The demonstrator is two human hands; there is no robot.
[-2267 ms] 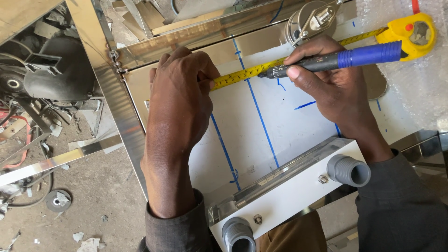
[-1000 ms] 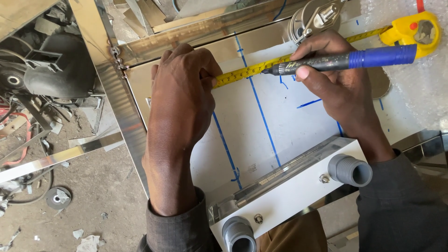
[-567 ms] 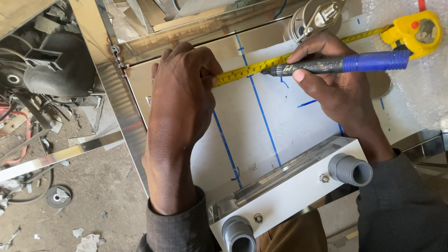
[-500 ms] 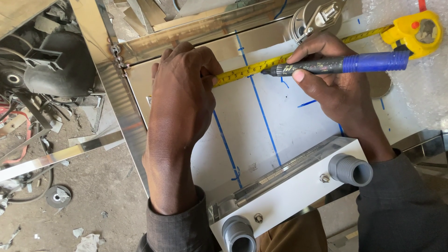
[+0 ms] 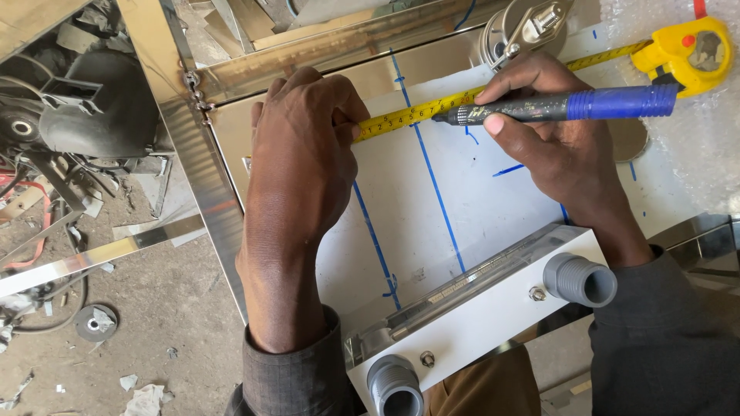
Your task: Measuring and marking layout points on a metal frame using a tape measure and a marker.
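Overhead, both hands work on a white sheet lying on a shiny steel frame. Left hand lies palm down, fingers curled, pressing the end of the yellow tape blade flat onto the sheet; it grips nothing else. Right hand is closed around a blue-and-black marker, thumb under the barrel, tip touching the tape blade's lower edge just right of the longer blue line. One tape measure: its yellow case sits at top right, on bubble wrap, blade running diagonally down-left across the sheet to the left hand.

No open containers in sight. The closest is a white block with a clear tube lying across the sheet's near edge; contents cannot be told. It carries two grey threaded pipe ends, one at right, one at the bottom, and two small bolts.

Blue marks on the sheet: two long lines, a few short ticks near the marker tip. One round metal fitting sits above the right hand. Left of the frame: dirt floor with a dark motor housing, one steel strip, scraps.
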